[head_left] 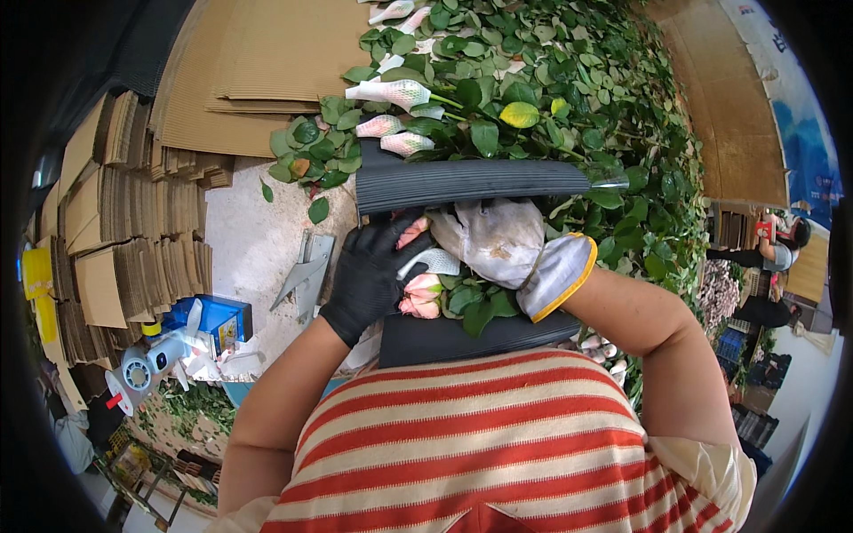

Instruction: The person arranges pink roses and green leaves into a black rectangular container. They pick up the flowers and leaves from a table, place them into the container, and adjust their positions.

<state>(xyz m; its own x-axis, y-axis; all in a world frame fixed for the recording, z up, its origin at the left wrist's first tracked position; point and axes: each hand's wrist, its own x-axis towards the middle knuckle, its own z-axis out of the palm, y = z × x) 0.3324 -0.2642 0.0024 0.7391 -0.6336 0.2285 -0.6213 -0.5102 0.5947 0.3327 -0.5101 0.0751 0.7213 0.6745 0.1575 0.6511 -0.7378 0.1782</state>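
My left hand, in a black glove, has its fingers curled round a pink rose. A white mesh sleeve lies beside its fingertips. Just below, two or so more pink rose heads sit bare among green leaves. My right hand, in a soiled pale work glove with a yellow-edged cuff, rests over the stems to the right of these blooms. Its fingers are mostly hidden, so their grip does not show. Ribbed dark grey sheeting rises behind both hands, and another piece lies against my striped top.
Leafy rose stems heap up at the back and right, several with mesh-sleeved heads. Stacked cardboard sheets stand left. A metal bracket, a blue box and a small fan are nearer. People appear far right.
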